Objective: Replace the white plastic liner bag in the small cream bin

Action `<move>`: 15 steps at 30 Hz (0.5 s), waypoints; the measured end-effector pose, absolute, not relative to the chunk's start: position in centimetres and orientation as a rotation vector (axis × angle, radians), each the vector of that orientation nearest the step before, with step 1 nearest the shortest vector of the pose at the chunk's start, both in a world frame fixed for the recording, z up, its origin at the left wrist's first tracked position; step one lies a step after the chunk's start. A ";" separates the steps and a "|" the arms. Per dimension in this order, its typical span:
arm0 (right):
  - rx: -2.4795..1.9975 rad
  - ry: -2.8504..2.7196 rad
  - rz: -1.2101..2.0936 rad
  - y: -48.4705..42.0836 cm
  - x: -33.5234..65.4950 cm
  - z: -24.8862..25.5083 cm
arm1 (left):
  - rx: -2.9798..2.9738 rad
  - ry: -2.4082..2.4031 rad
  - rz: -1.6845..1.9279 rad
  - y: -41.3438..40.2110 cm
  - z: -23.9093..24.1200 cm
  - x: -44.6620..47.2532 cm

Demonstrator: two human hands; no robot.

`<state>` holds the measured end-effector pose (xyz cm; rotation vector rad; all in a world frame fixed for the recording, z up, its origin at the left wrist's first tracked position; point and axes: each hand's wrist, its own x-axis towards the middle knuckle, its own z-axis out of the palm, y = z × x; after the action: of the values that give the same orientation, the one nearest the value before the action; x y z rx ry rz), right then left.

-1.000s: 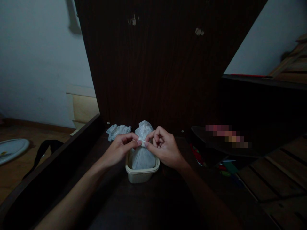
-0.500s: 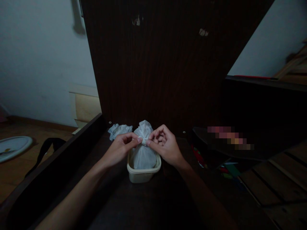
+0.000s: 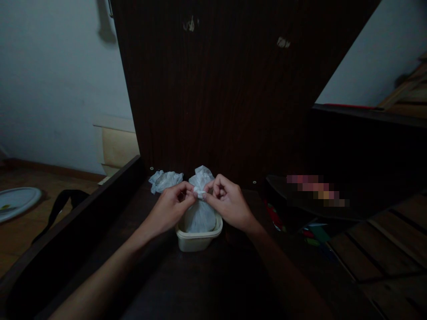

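Observation:
A thin white plastic bag stands in a small cream plastic tub on the dark wooden surface. Its neck is gathered into a narrow, knot-like twist, and the loose top flares up above it. My left hand is closed, thumb and forefinger pinching the neck from the left. From the right, my right hand pinches the same spot, its other fingers curled in. What lies inside the bag cannot be made out. A crumpled white plastic bag lies behind my left hand.
A dark wooden panel rises behind the tub. A raised dark edge runs along the left. On the right are a dark open bag-like object, partly blurred out, and wooden slats. A white round lid or plate lies on the floor.
Both hands keep their pinch on the bag's neck, with the fingers drawn slightly closer in. The whole view has shifted a little; the tub stays in place.

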<state>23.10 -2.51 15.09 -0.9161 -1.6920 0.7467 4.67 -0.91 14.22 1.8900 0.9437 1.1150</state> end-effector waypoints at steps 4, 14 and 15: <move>-0.877 -1.547 1.004 -1.7 23.3 14.8 | 1.980 1.008 1.118 -1.0 14.3 4.5; -0.876 -1.216 1.433 -1.3 23.7 15.7 | 2.210 0.889 1.287 -0.5 14.4 3.6; -0.868 -1.220 1.469 -1.3 23.7 15.8 | 2.296 0.845 1.317 -0.4 14.4 3.4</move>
<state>23.74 -1.30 15.81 -0.8682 -1.2199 1.4692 3.43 -0.35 14.41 2.2957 0.8447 1.3167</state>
